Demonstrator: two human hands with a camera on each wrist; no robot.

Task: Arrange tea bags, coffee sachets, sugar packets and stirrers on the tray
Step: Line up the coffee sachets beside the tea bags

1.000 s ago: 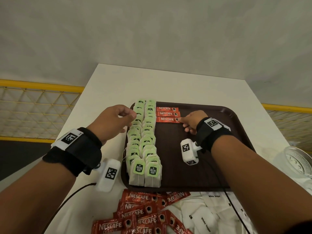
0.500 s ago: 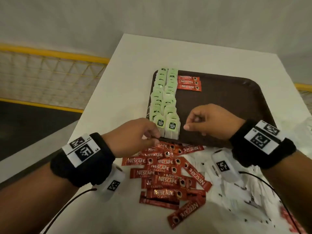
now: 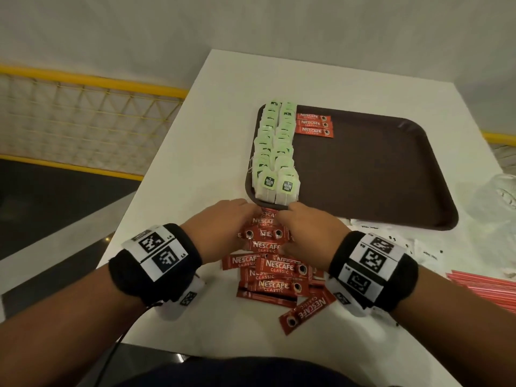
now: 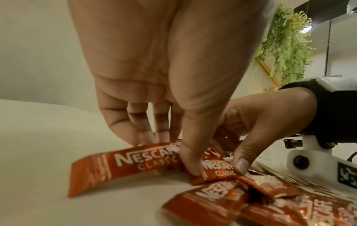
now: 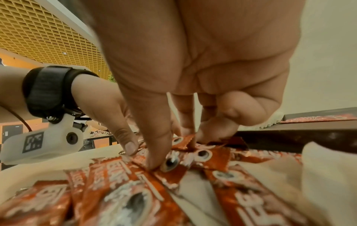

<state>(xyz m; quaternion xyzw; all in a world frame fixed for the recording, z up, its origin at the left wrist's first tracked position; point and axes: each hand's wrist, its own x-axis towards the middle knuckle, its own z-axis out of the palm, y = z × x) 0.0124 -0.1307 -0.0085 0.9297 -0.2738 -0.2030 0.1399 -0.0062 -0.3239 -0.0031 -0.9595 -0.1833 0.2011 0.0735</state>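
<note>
Picking from the loose Nescafé sachets (image 3: 275,268) on the bench (image 3: 173,208), both hands (image 3: 223,227) (image 3: 308,233) pinch sachets near the tray (image 3: 391,177). Advise lifting one sachet cleanly, then laying it flush below the placed row (image 3: 314,124).

White table (image 3: 173,191), grey wall (image 3: 251,23), yellow railing (image 3: 92,82).

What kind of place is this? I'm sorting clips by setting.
Probably a café or canteen area inside a commercial building, though not certain: a brown serving tray on a white table, yellow mesh railing, hanging greenery and a grid ceiling.
</note>
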